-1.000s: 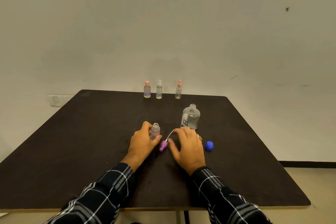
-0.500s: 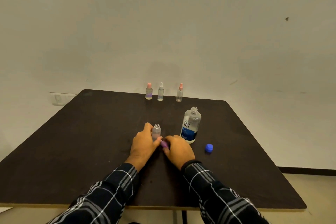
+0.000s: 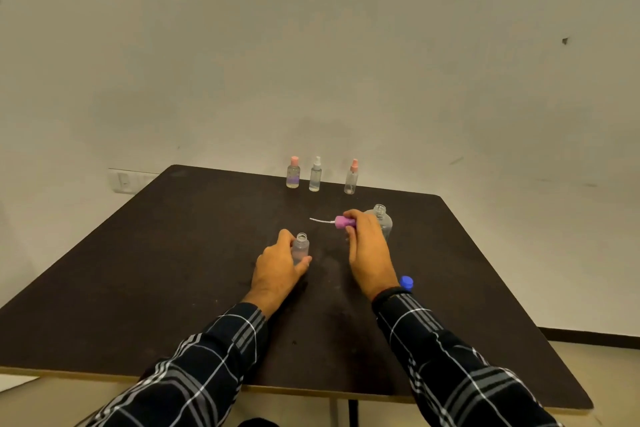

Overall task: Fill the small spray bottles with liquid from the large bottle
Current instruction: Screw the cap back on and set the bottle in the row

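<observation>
You are working at the dark table [image 3: 173, 270], and the large bottle [image 3: 383, 220] is standing open on it just behind your right hand [image 3: 367, 250], close enough to pour without a long reach. Your left hand [image 3: 277, 270] is wrapping its fingers [image 3: 287, 237] and thumb around the small open bottle [image 3: 300, 247], bracing it upright on the table so its narrow mouth is staying put; how full it is I cannot tell through the clear plastic. Your right hand is pinching the purple spray top [image 3: 341, 222] between curled fingertips, holding it above the table with its thin white tube pointing left, out towards the small bottle. That looks like keeping the wet tube off the surface while it is out of the neck. Three capped spray bottles [image 3: 315, 174] are waiting in a row at the far edge, well apart from your hands. The blue cap [image 3: 407, 282] of the large bottle is lying beside your right wrist, parked out of the way.
</observation>
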